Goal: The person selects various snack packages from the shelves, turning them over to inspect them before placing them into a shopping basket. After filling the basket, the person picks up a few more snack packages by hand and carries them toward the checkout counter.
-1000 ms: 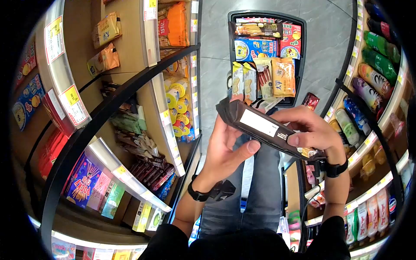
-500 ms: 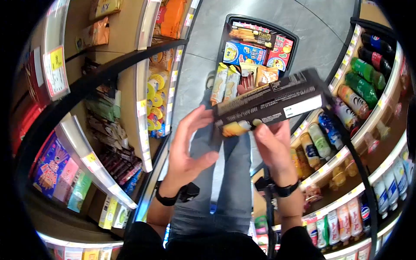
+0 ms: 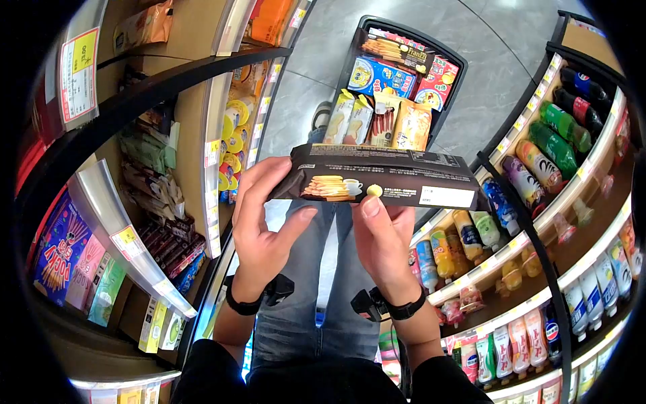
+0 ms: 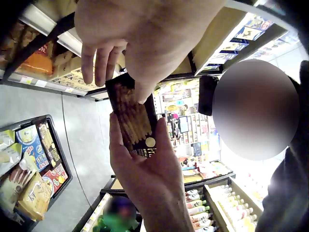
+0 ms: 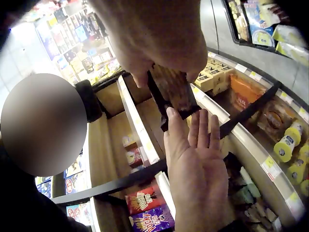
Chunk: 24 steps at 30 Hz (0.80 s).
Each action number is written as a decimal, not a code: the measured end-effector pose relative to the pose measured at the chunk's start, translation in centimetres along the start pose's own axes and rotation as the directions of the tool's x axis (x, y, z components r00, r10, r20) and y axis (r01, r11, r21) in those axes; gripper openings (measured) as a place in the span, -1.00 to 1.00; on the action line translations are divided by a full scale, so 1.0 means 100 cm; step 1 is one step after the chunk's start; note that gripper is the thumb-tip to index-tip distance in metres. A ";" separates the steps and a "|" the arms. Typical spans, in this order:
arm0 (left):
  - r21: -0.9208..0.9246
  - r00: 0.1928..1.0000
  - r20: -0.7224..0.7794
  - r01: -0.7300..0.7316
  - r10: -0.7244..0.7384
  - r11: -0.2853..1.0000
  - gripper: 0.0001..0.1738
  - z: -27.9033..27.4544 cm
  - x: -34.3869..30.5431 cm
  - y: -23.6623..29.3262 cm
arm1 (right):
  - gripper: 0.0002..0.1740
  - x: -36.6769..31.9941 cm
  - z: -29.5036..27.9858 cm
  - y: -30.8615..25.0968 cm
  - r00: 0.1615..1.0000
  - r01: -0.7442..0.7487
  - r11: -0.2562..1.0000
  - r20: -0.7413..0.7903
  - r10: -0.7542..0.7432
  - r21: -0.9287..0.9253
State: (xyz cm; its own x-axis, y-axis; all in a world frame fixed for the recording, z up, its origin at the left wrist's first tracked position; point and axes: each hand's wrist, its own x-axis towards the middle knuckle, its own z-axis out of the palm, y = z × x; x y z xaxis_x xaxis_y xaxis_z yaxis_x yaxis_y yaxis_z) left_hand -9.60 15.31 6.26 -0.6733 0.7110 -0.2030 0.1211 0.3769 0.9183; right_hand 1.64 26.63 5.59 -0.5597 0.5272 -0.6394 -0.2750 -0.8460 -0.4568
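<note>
Over the person's blue-grey jeans (image 3: 289,289), the right hand (image 3: 387,239) grips a long, dark brown, plastic-wrapped biscuit pack (image 3: 390,178), its thumb pressed on the lower front face and its fingers behind. The left hand (image 3: 259,232) is at the pack's left end, palm turned inward; its fingers are extended rather than wrapped round, and its thumb tip lies just by the lower edge. The pack lies nearly level, with a printed picture of biscuit sticks beside a cup and a white label panel facing the person. A black strap carrying a small device circles each wrist.

Beyond the pack, a black plastic basket (image 3: 363,23) stands on the grey tiled floor (image 3: 289,121). Inside it lie a dark Franzzi biscuit pack (image 3: 397,54), a blue box with a yellow cartoon figure (image 3: 380,77), a red box (image 3: 437,84) and, nearer the person, a row of wrapped snacks including an orange-yellow packet (image 3: 412,124).

Farther out, the left shelving holds a purple-blue Pocky box (image 3: 60,246); the right shelving carries drinks, among them green plastic bottles (image 3: 552,141).
</note>
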 end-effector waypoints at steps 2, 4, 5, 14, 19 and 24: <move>0.051 1.000 0.001 -0.010 0.010 0.999 -0.31 -0.003 0.000 0.000 | -0.17 0.000 0.003 0.002 1.000 0.002 1.000 0.004 -0.002 0.001; 0.093 0.999 -0.004 -0.036 0.036 0.995 -0.30 -0.006 0.001 -0.001 | -0.17 -0.001 0.003 0.005 1.000 0.008 1.000 0.014 -0.007 -0.024; 0.105 0.998 -0.008 -0.055 0.056 0.993 -0.30 -0.008 0.001 -0.001 | -0.18 -0.001 0.003 0.006 1.000 0.011 0.999 0.018 -0.011 -0.036; 0.294 0.991 0.099 -0.112 0.087 0.949 -0.32 -0.024 0.006 0.013 | -0.24 -0.011 0.008 0.016 0.999 -0.029 0.996 -0.043 0.026 -0.089; 0.313 0.982 0.172 0.023 -0.080 0.949 -0.46 -0.041 -0.012 0.005 | -0.32 -0.002 0.025 0.034 1.000 -0.008 0.908 -0.021 -0.001 -0.419; -0.348 0.779 0.129 0.616 -0.614 0.707 -0.65 -0.061 -0.068 -0.010 | -0.36 0.000 0.048 0.059 0.958 0.235 0.526 0.288 0.018 -0.817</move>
State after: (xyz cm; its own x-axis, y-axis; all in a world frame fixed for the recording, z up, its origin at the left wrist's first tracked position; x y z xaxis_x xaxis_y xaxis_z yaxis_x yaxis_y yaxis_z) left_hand -9.66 6.47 8.79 -0.5043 0.3988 -0.7659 -0.5825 0.4978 0.6426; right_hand -3.75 21.22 5.92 -0.7657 0.4663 -0.4429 0.3625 -0.2559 -0.8962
